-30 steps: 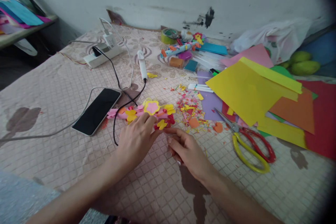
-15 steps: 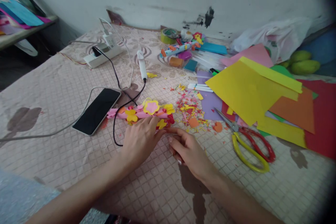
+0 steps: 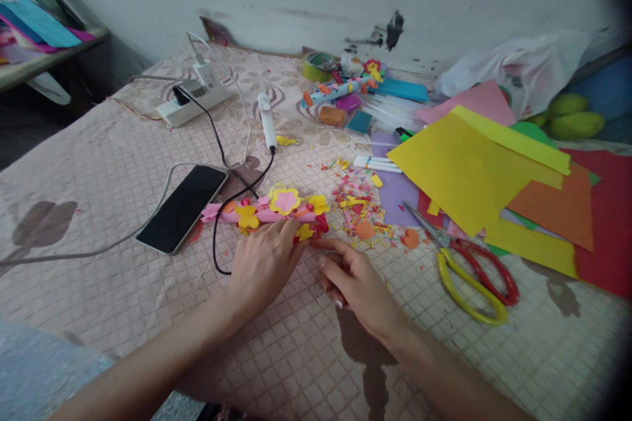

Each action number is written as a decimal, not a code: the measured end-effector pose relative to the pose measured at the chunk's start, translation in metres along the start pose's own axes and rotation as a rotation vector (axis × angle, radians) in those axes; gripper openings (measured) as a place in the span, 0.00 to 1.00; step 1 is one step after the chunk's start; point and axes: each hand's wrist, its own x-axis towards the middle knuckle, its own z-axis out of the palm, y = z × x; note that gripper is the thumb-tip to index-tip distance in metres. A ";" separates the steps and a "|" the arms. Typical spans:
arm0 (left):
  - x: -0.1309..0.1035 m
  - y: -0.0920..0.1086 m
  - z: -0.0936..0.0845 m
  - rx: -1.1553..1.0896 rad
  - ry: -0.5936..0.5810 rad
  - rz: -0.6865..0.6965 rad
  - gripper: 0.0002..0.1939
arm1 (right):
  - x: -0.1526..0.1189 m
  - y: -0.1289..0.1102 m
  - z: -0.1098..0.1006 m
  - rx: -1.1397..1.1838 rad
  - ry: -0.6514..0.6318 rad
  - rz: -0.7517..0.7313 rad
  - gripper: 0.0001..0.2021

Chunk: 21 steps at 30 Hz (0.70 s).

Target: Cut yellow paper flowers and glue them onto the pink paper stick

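Note:
A pink paper roll point(image 3: 269, 216) trimmed with yellow and pink paper flowers lies across the middle of the table. My left hand point(image 3: 269, 253) rests against its near side, fingers together; their undersides are hidden, so what they press or pinch cannot be made out. Just to the right, my right hand point(image 3: 348, 273) has its index finger stretched to the left hand's fingertips, near a small yellow flower point(image 3: 304, 231). The other fingers of that hand are curled, and anything inside them is hidden. A black cable point(image 3: 214, 243) loops over the roll's left part.
A phone point(image 3: 182, 209) lies left, with a power strip point(image 3: 195, 107) behind. Scissors point(image 3: 444, 243) with red and yellow handles, coloured sheets point(image 3: 464, 164) and paper scraps point(image 3: 358, 200) are on the right. A glue gun point(image 3: 267, 122) and a blue decorated roll point(image 3: 338, 91) are farther back.

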 end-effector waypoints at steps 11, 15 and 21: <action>0.000 -0.001 0.001 0.001 -0.012 0.001 0.10 | 0.000 0.000 0.000 -0.013 0.008 -0.009 0.13; 0.001 0.001 0.000 0.000 -0.012 -0.010 0.09 | 0.000 0.001 0.000 -0.013 0.010 -0.016 0.12; 0.002 0.001 0.002 -0.011 -0.014 -0.012 0.09 | 0.000 0.000 0.001 -0.018 0.007 -0.030 0.12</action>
